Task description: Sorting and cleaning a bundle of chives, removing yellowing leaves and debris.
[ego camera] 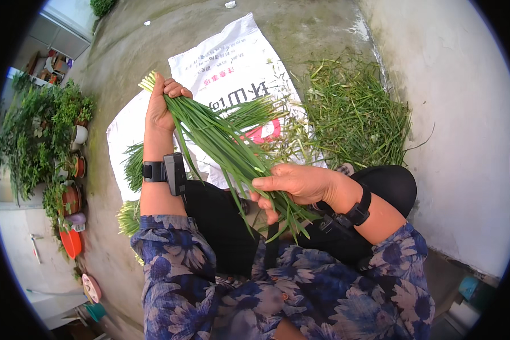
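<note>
My left hand (163, 104) grips a bunch of long green leaves, apparently garlic chives (216, 136), close to their pale cut ends. The bunch slants down to the right across my lap. Around its leafy tips my right hand (299, 185) is closed, thumb on top and fingers underneath. Several tips hang loose below that hand. Behind the held bunch, a smaller pile of chives (248, 112) lies on a white woven sack (212, 68) that bears printing. More chives (135, 165) lie on the white sheeting left of my knee, partly hidden by my left forearm.
A heap of trimmed green and yellowed leaves (357, 112) lies on the concrete floor beside a white wall (446, 106) on the right. Another bundle of chives (128, 217) sits by my left elbow. Potted plants (70, 199) and an orange-red basin (70, 243) line the left side.
</note>
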### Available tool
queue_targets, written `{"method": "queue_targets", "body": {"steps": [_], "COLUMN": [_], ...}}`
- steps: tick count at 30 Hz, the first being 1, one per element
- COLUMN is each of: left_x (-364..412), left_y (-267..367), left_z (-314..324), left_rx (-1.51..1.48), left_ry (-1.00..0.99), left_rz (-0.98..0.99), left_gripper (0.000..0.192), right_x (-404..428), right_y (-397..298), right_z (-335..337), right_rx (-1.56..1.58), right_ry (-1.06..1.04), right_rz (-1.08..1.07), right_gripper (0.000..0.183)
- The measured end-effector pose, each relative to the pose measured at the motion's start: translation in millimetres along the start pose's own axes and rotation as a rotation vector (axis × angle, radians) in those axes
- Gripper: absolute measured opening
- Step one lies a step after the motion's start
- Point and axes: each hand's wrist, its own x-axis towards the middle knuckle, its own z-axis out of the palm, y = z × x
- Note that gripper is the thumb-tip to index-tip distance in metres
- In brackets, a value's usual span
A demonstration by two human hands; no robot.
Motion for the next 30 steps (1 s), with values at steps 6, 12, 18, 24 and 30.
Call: {"method": "queue_targets", "body": {"steps": [6,12,18,24,30], "left_x": [-5.8,-16.5,-20.2,-17.7,-13.3], "left_y": [14.2,31.2,42.2,36.9,29.5], "left_z": [-12.5,-17.5,-36.4,-33.2,-40.3], "left_rx": [0.014,-0.026,-0.018,-0.067,-0.184], "left_ry": [0.062,0.112,0.144,0.226,0.384], "left_rz": [0.084,0.144,0.234,0.288,0.275], "left_gripper": [0.034,0.04,0.041,0.043,0.046], "right_x": [-4.6,-13.0,-35.0,-43.0,-32.2], "right_y": [6.7,0.5,-12.2,-20.7,-12.9], "right_z": [-2.4,-0.2,1.8,5.5,12.7], "right_rx": [0.038,-0.028,-0.424,-0.649,-1.212], "right_ry": [-0.03,0.023,0.125,0.319,1.028], "right_rz": [0.011,0.041,0.079,-0.07,-0.976], "right_gripper": [0.027,0.028,0.041,0.044,0.024]}}
